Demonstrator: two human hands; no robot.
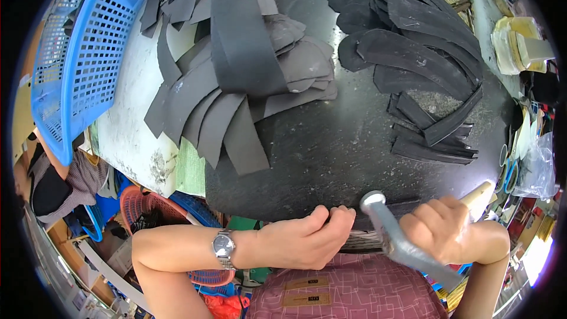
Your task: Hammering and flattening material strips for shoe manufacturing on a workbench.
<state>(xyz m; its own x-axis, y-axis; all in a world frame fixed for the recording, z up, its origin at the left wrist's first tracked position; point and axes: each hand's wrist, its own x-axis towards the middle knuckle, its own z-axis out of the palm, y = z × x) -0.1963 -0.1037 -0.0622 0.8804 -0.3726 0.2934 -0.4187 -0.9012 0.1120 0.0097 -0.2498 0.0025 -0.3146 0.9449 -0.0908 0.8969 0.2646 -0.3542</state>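
My right hand [436, 228] is wrapped round the pale handle of a metal hammer [393, 227]. The hammer's round face points up and to the left, close to the front edge of the black work surface [331, 165]. Beside it, my left hand [313, 235] is closed with the fingers curled together. Whatever those fingers hold, if anything, is hidden. Just beyond the hammer, a thin dark strip [404, 207] lies along the front edge. Farther off at the right sits a small stack of narrow black strips [434, 147].
Flat dark grey pieces [236, 124] are fanned out at left centre. Long curved black pieces [413, 59] pile up at the far right. A blue perforated basket [97, 53] stands at the left. Scissors [511, 174] and a crusted pale container [514, 41] are at the right edge.
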